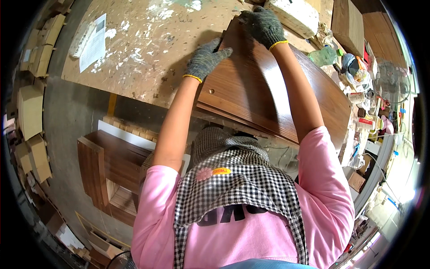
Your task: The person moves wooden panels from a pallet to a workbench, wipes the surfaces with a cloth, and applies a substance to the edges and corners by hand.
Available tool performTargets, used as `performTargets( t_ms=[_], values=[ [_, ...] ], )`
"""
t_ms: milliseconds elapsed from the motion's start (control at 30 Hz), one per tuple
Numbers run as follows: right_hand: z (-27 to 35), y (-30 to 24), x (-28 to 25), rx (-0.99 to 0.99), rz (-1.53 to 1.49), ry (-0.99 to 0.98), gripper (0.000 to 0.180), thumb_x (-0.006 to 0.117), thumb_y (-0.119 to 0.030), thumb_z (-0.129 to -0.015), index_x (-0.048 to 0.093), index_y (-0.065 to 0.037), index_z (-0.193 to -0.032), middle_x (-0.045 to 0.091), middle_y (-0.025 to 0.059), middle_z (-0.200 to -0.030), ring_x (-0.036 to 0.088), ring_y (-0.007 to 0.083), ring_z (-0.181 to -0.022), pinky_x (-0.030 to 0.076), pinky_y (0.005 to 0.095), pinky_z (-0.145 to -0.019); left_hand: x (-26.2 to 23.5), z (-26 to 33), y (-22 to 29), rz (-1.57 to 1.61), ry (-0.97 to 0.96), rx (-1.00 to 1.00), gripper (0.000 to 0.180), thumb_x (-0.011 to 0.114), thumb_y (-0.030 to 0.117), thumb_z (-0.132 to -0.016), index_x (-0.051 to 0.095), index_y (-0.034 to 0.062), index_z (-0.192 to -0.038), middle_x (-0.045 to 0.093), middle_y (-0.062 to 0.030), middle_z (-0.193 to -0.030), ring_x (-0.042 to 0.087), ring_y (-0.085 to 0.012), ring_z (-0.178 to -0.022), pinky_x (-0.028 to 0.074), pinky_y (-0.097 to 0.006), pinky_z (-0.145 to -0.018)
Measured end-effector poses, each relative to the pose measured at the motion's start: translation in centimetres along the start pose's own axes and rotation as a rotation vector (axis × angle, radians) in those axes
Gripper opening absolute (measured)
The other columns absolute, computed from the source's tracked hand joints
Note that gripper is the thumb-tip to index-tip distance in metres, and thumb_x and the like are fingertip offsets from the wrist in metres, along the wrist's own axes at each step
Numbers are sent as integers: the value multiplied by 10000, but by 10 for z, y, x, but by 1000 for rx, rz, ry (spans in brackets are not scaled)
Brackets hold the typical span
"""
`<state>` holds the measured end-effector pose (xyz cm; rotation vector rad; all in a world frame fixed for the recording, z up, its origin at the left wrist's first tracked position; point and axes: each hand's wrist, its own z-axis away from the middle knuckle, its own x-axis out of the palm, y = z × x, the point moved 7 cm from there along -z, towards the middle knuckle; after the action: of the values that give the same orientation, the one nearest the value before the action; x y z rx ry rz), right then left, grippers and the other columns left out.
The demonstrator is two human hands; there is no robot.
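A dark brown wood-grain panel (237, 85) lies on the worktable, with at least one more panel edge showing beneath it. A small round hole is near its near left corner. My left hand (206, 59), in a dark grey knitted glove with a yellow cuff, rests against the panel's left edge. Its thumb reaches onto the top face, apart from the stretched fingers. At the far end, my right hand (265, 28), gloved alike, has its fingers bent over the panel's corner; the fingertips are partly hidden.
The worktable (139, 58) is marked with white paint; a paper sheet (93, 45) lies at its left. Beyond my right hand is a white block (293, 17). A green bottle (323, 56) and clutter line the right. Brown wooden furniture parts (112, 166) stand on the floor at left.
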<state>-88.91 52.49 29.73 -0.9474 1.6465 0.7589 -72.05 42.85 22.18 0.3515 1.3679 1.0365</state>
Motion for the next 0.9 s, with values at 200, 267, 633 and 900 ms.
performTargets(
  t_ms=[200, 267, 633, 900],
  values=[
    [0, 3, 2, -35, 3, -35, 251, 597, -245, -916, 735, -227, -1125, 668, 191, -1058, 653, 363, -979, 537, 461, -836, 2, -2, -2, 11, 3, 18, 855, 587, 664, -876, 452, 64, -1470, 460, -199, -1490, 425, -350, -1387, 335, -435, -1162],
    [0, 6, 6, -33, 1, -21, 255, 607, -242, -907, 735, -229, -1127, 669, 189, -1052, 655, 363, -971, 538, 460, -833, 3, -3, -1, -28, -3, 3, 841, 586, 655, -882, 454, 68, -1470, 462, -196, -1489, 424, -350, -1388, 336, -433, -1161],
    [3, -1, 4, -6, 60, 44, 255, 629, -263, -905, 727, -224, -1137, 672, 181, -1053, 650, 364, -984, 539, 463, -843, 2, -3, -2, -9, 4, 7, 833, 587, 648, -883, 452, 74, -1472, 464, -191, -1489, 431, -347, -1382, 334, -428, -1161],
    [1, 4, 5, 32, -7, 42, 236, 629, -262, -909, 732, -221, -1118, 674, 176, -1054, 657, 363, -964, 541, 452, -836, 1, -2, -1, -46, 0, 16, 844, 568, 665, -884, 447, 76, -1476, 457, -185, -1497, 427, -344, -1385, 329, -427, -1164]
  ],
)
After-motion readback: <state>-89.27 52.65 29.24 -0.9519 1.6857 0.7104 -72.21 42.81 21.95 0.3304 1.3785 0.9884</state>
